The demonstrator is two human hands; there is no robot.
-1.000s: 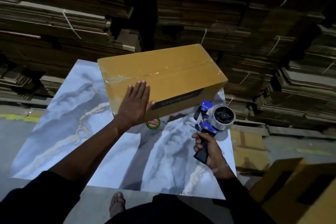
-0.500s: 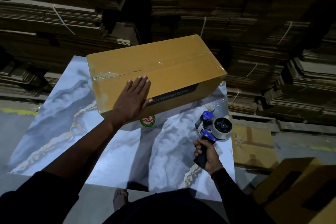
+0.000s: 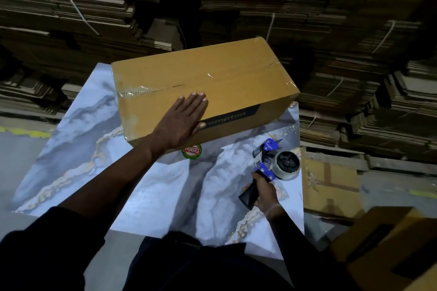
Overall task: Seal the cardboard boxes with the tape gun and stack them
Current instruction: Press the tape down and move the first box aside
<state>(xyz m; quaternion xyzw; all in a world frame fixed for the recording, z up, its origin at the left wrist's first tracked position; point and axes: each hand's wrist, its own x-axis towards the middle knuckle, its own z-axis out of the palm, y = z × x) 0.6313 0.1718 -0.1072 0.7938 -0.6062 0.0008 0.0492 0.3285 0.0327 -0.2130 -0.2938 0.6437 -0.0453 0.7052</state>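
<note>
I see the cardboard box (image 3: pixel 203 92) lying on the marble-patterned bench (image 3: pixel 78 149), towards its far side, turned a little askew. Clear tape (image 3: pixel 151 88) runs along the top seam and wrinkles at the left end. My left hand (image 3: pixel 182 120) lies flat across the near top edge of the box, fingers straight and together, the thumb on the front face just beside a dark printed label (image 3: pixel 233 117) — a wide, relaxed grip holding nothing. My right hand (image 3: pixel 263 192) is curled round the black handle of the blue tape gun (image 3: pixel 272 165), over the bench's near right part and well apart from the box. A round green and red sticker (image 3: pixel 192 151) sits on the bench under the box's front edge. Bundled flat cardboard stacks (image 3: pixel 331 30) fill the background, and another brown box (image 3: pixel 390 250) shows at the lower right
</note>
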